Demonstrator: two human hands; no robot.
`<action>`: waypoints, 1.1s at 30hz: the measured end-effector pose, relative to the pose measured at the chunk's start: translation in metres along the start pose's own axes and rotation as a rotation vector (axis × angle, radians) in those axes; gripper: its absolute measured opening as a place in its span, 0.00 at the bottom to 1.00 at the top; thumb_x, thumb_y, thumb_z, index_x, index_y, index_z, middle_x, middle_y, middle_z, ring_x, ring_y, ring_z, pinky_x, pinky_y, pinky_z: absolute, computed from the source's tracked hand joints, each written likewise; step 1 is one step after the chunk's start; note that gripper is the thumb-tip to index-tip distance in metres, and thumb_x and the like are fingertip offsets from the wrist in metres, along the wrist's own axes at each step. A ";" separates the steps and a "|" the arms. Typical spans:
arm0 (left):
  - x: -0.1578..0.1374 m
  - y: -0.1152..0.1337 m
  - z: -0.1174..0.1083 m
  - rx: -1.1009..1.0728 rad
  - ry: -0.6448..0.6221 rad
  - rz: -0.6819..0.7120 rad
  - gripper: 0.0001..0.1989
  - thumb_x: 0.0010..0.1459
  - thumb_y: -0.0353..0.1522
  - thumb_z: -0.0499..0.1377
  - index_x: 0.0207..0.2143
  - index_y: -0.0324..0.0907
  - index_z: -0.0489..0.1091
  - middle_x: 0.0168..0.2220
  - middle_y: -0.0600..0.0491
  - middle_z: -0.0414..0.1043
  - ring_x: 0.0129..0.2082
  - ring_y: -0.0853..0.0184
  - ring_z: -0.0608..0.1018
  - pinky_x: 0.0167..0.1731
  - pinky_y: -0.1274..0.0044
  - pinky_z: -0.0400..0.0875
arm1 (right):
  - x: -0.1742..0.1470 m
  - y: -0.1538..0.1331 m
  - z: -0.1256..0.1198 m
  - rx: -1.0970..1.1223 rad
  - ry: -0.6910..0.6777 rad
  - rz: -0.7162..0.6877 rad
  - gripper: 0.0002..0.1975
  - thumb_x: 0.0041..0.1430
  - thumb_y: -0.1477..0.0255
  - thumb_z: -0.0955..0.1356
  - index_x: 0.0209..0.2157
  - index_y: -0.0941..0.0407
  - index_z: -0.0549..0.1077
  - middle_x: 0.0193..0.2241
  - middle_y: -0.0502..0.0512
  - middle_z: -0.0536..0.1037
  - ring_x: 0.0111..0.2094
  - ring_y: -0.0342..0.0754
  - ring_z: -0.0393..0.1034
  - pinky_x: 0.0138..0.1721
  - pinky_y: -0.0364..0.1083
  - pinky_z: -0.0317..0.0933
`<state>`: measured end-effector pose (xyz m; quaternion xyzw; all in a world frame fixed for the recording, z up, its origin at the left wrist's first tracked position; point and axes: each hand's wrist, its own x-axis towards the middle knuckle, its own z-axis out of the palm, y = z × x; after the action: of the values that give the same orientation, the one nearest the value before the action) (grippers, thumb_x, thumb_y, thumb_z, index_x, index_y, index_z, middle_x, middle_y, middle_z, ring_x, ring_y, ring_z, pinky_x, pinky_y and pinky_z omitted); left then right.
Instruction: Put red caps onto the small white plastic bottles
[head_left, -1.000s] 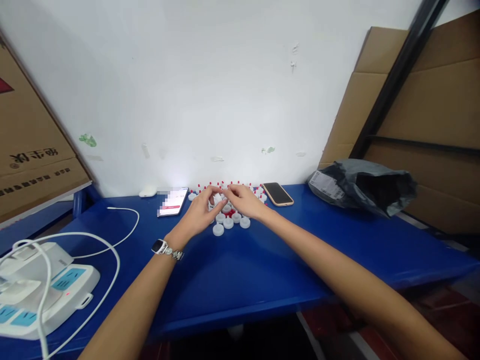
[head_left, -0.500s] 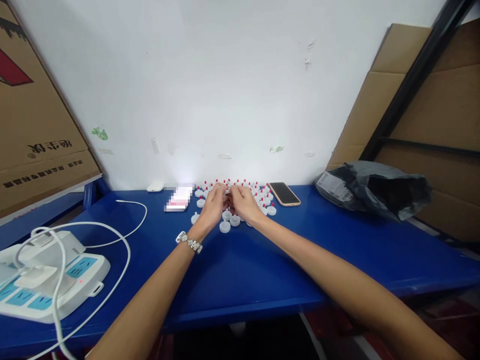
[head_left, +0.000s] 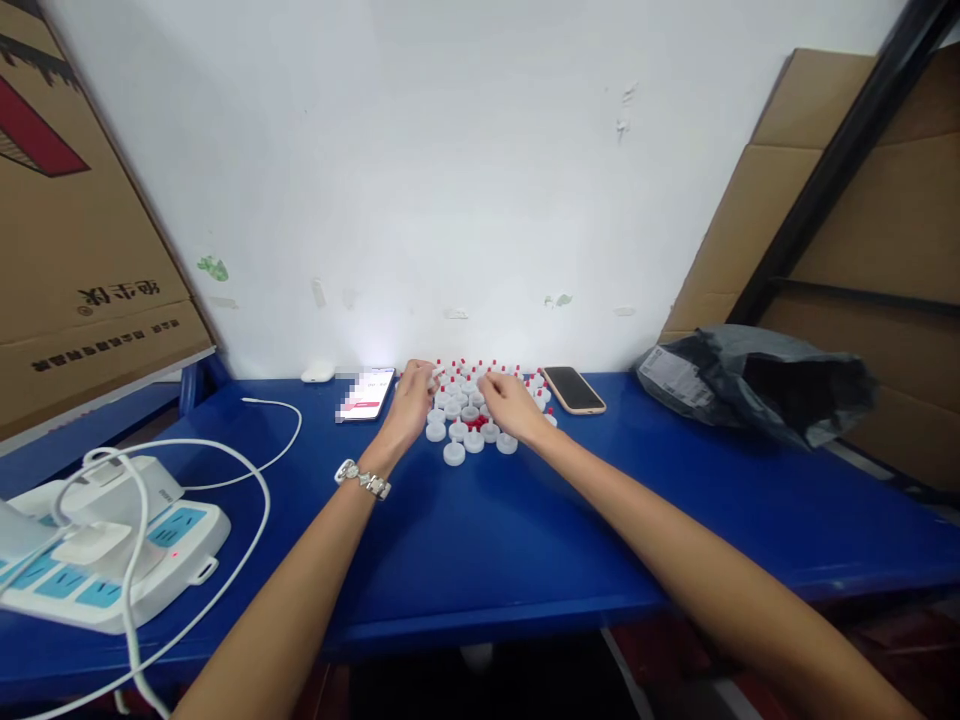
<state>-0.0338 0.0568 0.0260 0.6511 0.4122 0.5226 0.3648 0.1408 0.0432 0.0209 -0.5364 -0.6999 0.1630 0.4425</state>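
Note:
White bottle caps (head_left: 454, 454), many with small red tips, lie in a cluster on the blue table. A small heap of loose red tips (head_left: 477, 424) sits among them. My left hand (head_left: 411, 402) is at the left side of the cluster, its fingers pinched on a white nozzle cap (head_left: 435, 374). Over the right part of the cluster, my right hand (head_left: 516, 407) has thumb and fingers pressed together. Whatever may be between them is hidden. A bracelet watch (head_left: 363, 479) is on my left wrist.
A lit phone (head_left: 367, 394) lies left of the caps and a dark-screened phone (head_left: 574, 390) lies to the right. A white power strip (head_left: 202, 530) with looping cables occupies the left. A grey plastic bag (head_left: 757, 385) is at the right, and cardboard boxes (head_left: 112, 230) flank the table (head_left: 510, 540).
My hands were together over the caps and have parted, left hand to the left and right hand to the right. The red tips between them have come into view.

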 end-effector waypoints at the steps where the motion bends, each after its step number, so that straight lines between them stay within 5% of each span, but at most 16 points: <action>1: 0.000 -0.002 -0.001 0.077 -0.039 0.031 0.12 0.62 0.41 0.47 0.38 0.44 0.62 0.27 0.57 0.61 0.24 0.70 0.65 0.25 0.78 0.62 | -0.001 0.001 -0.002 -0.108 -0.037 -0.022 0.16 0.60 0.64 0.61 0.20 0.55 0.60 0.19 0.49 0.66 0.23 0.44 0.60 0.25 0.43 0.48; 6: -0.006 -0.007 0.003 0.330 -0.187 0.183 0.16 0.60 0.42 0.55 0.47 0.44 0.66 0.38 0.52 0.69 0.33 0.68 0.70 0.32 0.76 0.65 | -0.004 0.002 -0.009 -0.255 -0.080 -0.050 0.12 0.60 0.60 0.64 0.30 0.54 0.71 0.25 0.50 0.74 0.27 0.45 0.65 0.27 0.43 0.49; 14: -0.014 0.005 0.010 0.371 -0.254 0.259 0.19 0.58 0.43 0.58 0.48 0.44 0.66 0.47 0.49 0.71 0.41 0.64 0.73 0.35 0.75 0.66 | -0.006 0.000 -0.023 0.253 -0.106 -0.168 0.11 0.59 0.63 0.64 0.34 0.57 0.70 0.28 0.51 0.75 0.29 0.44 0.69 0.32 0.43 0.60; 19: -0.010 0.000 0.000 0.630 -0.310 0.333 0.18 0.59 0.45 0.55 0.44 0.43 0.71 0.41 0.48 0.72 0.41 0.61 0.72 0.42 0.69 0.66 | -0.021 0.004 -0.055 -0.045 -0.098 -0.082 0.06 0.54 0.70 0.66 0.27 0.57 0.70 0.23 0.50 0.73 0.25 0.42 0.65 0.29 0.42 0.56; 24: -0.005 -0.005 -0.008 0.808 -0.449 0.325 0.16 0.62 0.42 0.52 0.34 0.42 0.74 0.34 0.48 0.73 0.38 0.60 0.73 0.39 0.69 0.65 | -0.043 0.014 -0.076 -0.388 -0.241 -0.029 0.02 0.49 0.74 0.67 0.28 0.55 0.73 0.26 0.48 0.77 0.26 0.42 0.67 0.27 0.41 0.52; 29: -0.005 -0.003 -0.005 0.764 -0.492 0.281 0.15 0.61 0.41 0.53 0.33 0.41 0.73 0.33 0.49 0.74 0.34 0.62 0.73 0.35 0.72 0.64 | -0.048 0.024 -0.078 -0.316 -0.333 -0.045 0.03 0.52 0.74 0.67 0.30 0.56 0.73 0.27 0.49 0.77 0.27 0.41 0.68 0.28 0.40 0.53; 33: -0.006 -0.002 -0.003 0.766 -0.447 0.306 0.16 0.62 0.42 0.51 0.35 0.42 0.73 0.35 0.50 0.75 0.33 0.63 0.74 0.34 0.72 0.65 | -0.042 0.026 -0.076 -0.300 -0.269 -0.052 0.08 0.57 0.66 0.66 0.34 0.56 0.72 0.27 0.50 0.77 0.27 0.42 0.69 0.28 0.41 0.54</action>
<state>-0.0377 0.0523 0.0230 0.8888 0.3859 0.2273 0.0968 0.2185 -0.0033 0.0260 -0.5513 -0.7828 0.1158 0.2643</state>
